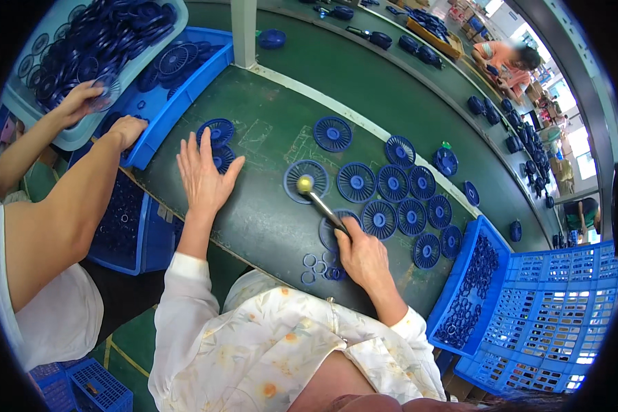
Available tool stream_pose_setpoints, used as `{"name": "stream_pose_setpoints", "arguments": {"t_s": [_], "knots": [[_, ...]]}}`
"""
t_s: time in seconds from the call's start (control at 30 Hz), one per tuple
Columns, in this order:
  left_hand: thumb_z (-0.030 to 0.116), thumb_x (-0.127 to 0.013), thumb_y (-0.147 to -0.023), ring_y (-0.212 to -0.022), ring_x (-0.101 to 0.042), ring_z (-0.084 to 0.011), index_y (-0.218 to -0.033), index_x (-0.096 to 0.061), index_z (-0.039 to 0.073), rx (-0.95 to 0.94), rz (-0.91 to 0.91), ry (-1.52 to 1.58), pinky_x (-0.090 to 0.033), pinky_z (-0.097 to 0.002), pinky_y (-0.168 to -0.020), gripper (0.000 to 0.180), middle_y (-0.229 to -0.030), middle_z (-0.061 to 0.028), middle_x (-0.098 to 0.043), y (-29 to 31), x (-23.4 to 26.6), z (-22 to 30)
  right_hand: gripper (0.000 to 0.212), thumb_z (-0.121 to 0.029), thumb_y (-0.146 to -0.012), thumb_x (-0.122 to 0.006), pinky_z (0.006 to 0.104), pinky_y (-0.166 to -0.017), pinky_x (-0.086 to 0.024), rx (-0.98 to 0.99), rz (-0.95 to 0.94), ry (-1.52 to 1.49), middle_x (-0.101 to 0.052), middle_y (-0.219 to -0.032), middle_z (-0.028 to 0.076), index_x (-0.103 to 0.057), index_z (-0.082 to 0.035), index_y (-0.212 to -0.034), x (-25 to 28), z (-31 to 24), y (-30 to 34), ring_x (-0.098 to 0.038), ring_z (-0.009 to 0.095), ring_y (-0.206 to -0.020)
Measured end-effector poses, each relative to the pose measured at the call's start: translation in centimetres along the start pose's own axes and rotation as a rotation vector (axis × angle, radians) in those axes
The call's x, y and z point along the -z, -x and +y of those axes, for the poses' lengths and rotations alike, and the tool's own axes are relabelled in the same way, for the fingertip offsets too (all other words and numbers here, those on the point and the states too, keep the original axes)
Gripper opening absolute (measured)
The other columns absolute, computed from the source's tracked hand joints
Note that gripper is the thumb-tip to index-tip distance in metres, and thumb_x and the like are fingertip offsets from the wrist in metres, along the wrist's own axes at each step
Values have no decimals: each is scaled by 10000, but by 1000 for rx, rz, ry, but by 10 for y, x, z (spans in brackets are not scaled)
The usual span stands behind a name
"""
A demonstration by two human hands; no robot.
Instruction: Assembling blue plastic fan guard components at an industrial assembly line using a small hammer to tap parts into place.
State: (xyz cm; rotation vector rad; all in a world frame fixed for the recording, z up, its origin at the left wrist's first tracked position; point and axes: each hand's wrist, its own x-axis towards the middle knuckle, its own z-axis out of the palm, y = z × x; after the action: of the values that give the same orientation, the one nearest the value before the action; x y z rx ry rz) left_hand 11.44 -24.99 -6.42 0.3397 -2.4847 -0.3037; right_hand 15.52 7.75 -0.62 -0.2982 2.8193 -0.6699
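In my right hand [365, 255], closed round its dark grip, is a hammer [326, 210] with a rounded brass-coloured head. That head is at the centre of a blue spoked disc [317, 171] lying on the green worktop [257, 230]. Another spoked disc [328, 237] sits partly beneath my right hand. Several small rings [310, 261] lie near the table edge, left of that hand. My left hand [206, 177], fingers spread, is over two more blue discs [220, 129]; whether it presses on them I cannot tell. Several similar discs [393, 182] are grouped to the right.
A blue tray of rings [463, 312] adjoins a blue lattice crate [546, 312] at right. On the left, a co-worker's hands [127, 130] reach around a blue bin [202, 65] and a pale tub [75, 137] of discs. Beyond the white rail runs a green conveyor [323, 65].
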Motion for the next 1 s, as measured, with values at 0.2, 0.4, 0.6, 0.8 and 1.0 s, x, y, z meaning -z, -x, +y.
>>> {"name": "stream_pose_setpoints", "arguments": {"t_s": [0.2, 0.4, 0.6, 0.8, 1.0], "knots": [[373, -731, -889, -1394, -463, -381, -1322, -672, 177, -93, -217, 157, -298, -586, -1182, 478, -1441, -193, -552, -8, -15, 18, 275, -348, -1022, -549, 592, -714, -510, -162, 137, -17, -701, -812, 269, -595, -161, -1218, 8, 32, 14, -671, 513, -800], [303, -804, -815, -1411, -441, -386, -1446, -565, 243, -244, -328, 337, -293, -591, -1200, 677, -1513, -194, -477, 15, -1, 51, 252, -316, -1022, -570, 566, -693, -503, -112, 163, -101, -688, -767, 244, -601, -139, -1199, 13, 25, 9, -669, 500, -776], [382, -832, -781, -1416, -410, -451, -1520, -424, 43, -94, -334, 293, -355, -526, -1164, 910, -1542, -267, -411, 35, 11, 23, 230, -264, -1021, -586, 487, -618, -495, 90, 166, -354, -653, -715, 211, -598, -114, -1195, 22, -35, -21, -677, 450, -702], [334, -846, -765, -1369, -457, -439, -1505, -429, 19, -90, -275, 388, -376, -501, -1150, 906, -1522, -252, -436, 50, 18, 21, 254, -281, -1028, -552, 556, -702, -523, 143, 90, -128, -696, -798, 252, -575, -108, -1214, -6, -37, -65, -686, 479, -780], [316, -861, -738, -1349, -481, -413, -1529, -381, 20, -49, -267, 419, -383, -506, -1141, 972, -1494, -232, -469, 55, 18, 21, 268, -300, -1025, -529, 589, -772, -527, 88, 0, -83, -703, -827, 283, -574, -106, -1204, 16, -57, -60, -679, 506, -811]]}}
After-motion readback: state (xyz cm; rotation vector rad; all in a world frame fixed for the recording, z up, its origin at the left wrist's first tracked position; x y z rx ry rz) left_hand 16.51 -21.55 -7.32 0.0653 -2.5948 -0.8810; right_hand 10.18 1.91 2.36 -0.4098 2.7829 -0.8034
